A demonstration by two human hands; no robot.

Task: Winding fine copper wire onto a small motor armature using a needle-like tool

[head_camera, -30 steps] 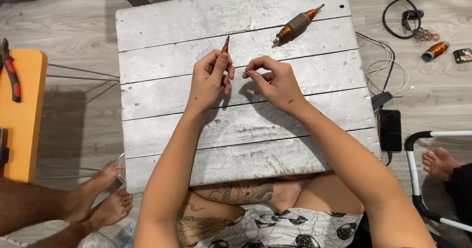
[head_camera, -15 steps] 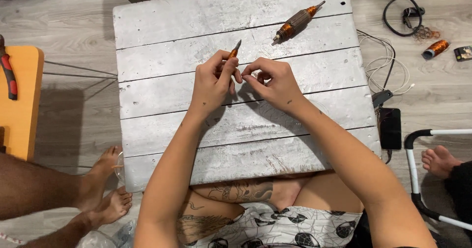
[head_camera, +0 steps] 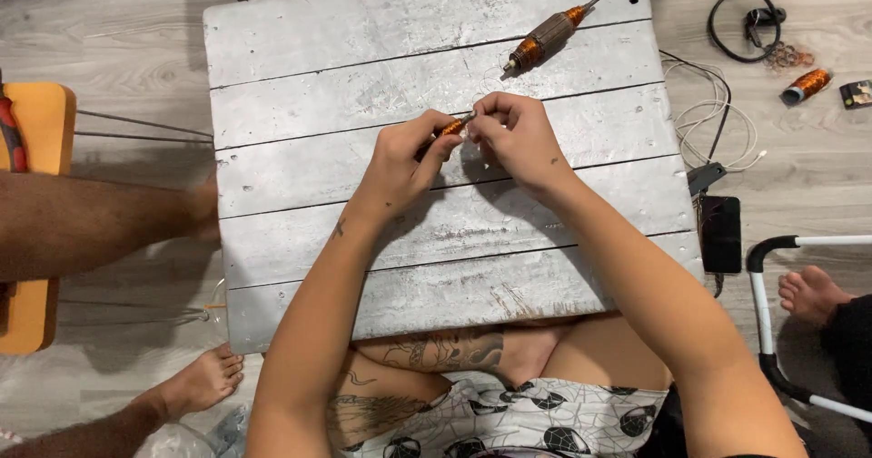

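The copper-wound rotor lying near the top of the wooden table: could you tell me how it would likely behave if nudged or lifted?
The copper-wound rotor is a cylinder on a thin shaft, lying on its side, so it would probably roll if pushed crosswise. Its metal core and windings suggest it is heavy for its size and stiff. The table has grooves between planks, which might check it.

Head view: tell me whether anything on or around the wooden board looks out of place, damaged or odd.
Nothing looks broken or spilled. The wooden board is scuffed, its paint worn. A copper-wound motor part lies askew near its far edge. Cables, a small copper spool and a dark phone lie loose on the floor at the right.
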